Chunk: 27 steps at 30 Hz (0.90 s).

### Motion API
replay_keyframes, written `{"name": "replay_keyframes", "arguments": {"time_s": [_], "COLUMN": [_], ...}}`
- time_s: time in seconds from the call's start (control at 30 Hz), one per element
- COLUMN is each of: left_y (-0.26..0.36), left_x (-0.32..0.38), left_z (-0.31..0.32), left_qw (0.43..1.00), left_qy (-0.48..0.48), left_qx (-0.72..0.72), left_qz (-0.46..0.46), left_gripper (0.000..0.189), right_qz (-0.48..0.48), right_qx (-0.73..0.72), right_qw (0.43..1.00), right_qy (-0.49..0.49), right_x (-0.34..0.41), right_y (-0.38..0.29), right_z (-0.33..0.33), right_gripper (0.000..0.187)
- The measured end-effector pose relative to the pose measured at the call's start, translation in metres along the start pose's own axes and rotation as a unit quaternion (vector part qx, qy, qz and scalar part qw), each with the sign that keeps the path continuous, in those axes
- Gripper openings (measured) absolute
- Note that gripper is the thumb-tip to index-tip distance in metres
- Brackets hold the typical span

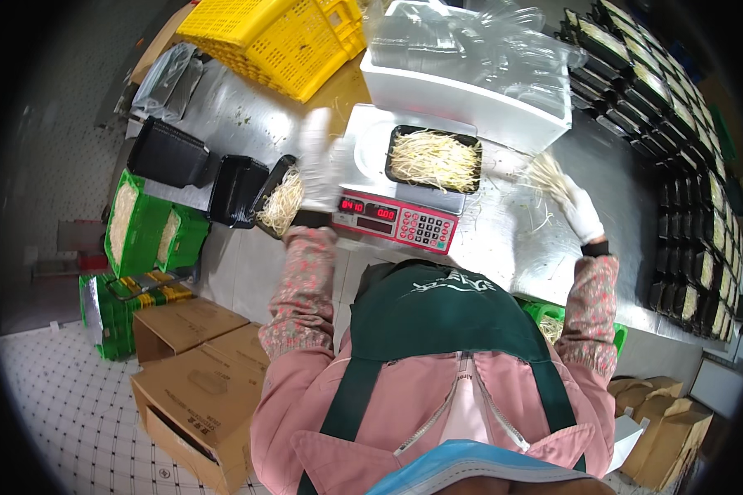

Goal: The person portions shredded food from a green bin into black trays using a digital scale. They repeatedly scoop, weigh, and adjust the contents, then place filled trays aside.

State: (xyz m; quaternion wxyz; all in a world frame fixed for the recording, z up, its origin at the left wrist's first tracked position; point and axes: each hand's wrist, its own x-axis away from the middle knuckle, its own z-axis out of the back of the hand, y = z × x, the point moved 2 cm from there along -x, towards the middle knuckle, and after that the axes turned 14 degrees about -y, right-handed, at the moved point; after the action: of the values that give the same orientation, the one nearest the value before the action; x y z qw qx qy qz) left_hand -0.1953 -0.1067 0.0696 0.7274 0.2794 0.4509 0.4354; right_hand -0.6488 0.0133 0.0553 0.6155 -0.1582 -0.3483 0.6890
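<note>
A black plastic tray heaped with bean sprouts (434,159) rests on the steel pan of a red digital scale (396,221) with a lit display. My right hand (581,210), in a white glove, grips a bunch of sprouts (546,176) to the right of the scale. Blurred by motion, my left hand (319,164) is gloved too and lies at the scale's left edge; whether it holds anything cannot be told. Just left of it, a tilted black tray holds more sprouts (282,199). Loose sprouts are scattered on the steel table (501,241).
Behind the scale stand a white foam box (470,93) with clear plastic bags and a yellow crate (278,43). Empty black trays (168,154) lie at left, beside green crates (124,226). Stacked filled trays (687,247) line the right side. Cardboard boxes (204,390) are below left.
</note>
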Motion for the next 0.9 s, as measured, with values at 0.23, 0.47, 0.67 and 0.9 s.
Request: {"name": "replay_keyframes", "arguments": {"time_s": [0.23, 0.47, 0.67, 0.9], "left_y": [-0.169, -0.197, -0.177, -0.129], "left_x": [0.101, 0.103, 0.097, 0.137], "left_z": [0.191, 0.187, 0.188, 0.137], "left_qw": [0.813, 0.831, 0.878, 0.840], "left_qy": [-0.113, -0.027, 0.076, 0.244], "left_qx": [-0.406, -0.355, -0.379, -0.360], "left_qz": [0.402, 0.427, 0.282, 0.326], "left_gripper": [0.057, 0.032, 0.037, 0.050], "right_qz": [-0.054, -0.005, -0.014, -0.021], "right_qx": [-0.184, -0.211, -0.219, -0.274], "right_qw": [0.979, 0.976, 0.972, 0.954], "right_qy": [0.067, 0.060, 0.077, 0.123], "right_x": [0.036, 0.007, 0.013, 0.035], "right_y": [0.110, 0.085, 0.078, 0.118], "right_z": [-0.042, -0.043, -0.042, -0.048], "right_gripper": [0.037, 0.029, 0.032, 0.037]}}
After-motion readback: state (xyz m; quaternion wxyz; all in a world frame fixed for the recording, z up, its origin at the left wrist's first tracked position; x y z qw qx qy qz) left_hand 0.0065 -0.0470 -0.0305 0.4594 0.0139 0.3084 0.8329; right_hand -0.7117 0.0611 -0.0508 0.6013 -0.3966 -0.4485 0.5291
